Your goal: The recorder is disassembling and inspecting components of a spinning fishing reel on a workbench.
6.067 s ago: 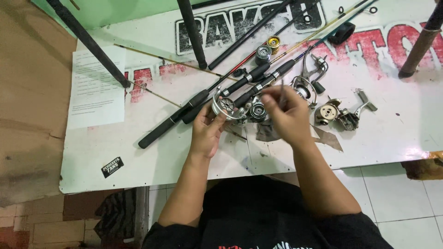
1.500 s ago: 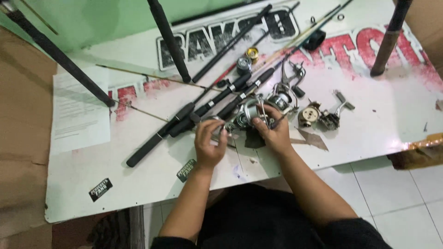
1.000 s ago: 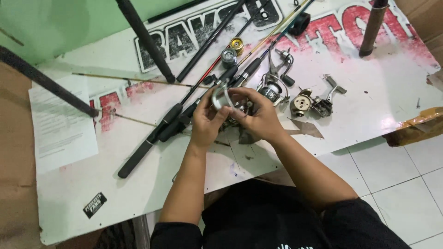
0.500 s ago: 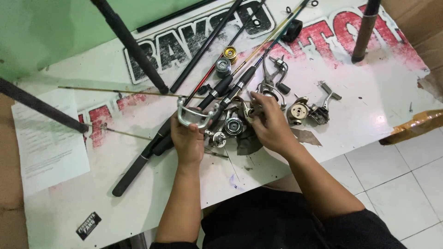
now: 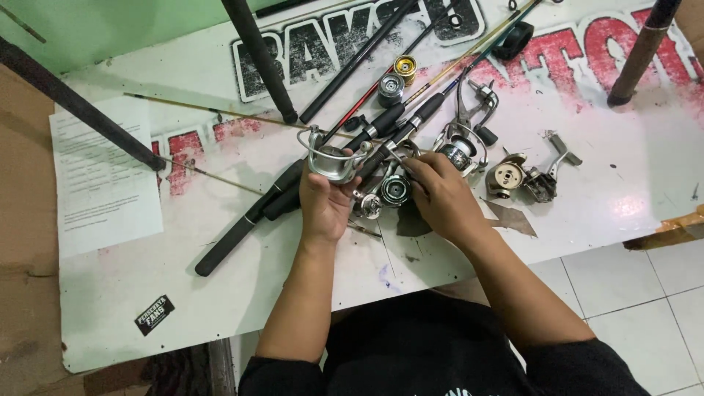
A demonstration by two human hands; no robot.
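the silver spinning reel (image 5: 330,158) sits in the left hand (image 5: 325,202), whose fingers are clamped round its body from below, bail wire arching over the top, held just above the worktop (image 5: 220,293). just right of the reel, the right hand (image 5: 440,198) has its fingers pinched together on something small at a dark round reel part (image 5: 396,191); what they pinch is too small to tell. a small silver part (image 5: 369,205) lies touching the reel's lower right side, between the two hands. judged from how things lie, the reel is partly stripped: pieces lie loose beside it while its body and bail are in one piece, so there is work left on it. further right of the reel stands another spinning reel (image 5: 466,147) with its handle up, and beyond that an opened reel body (image 5: 524,178) showing its round inside. up and right of the reel rest a grey spool (image 5: 390,89) and a gold spool (image 5: 405,68). black fishing rods (image 5: 352,139) cross behind the reel. well left of it lies a printed sheet (image 5: 103,183), with a black sticker (image 5: 154,314) lower left.
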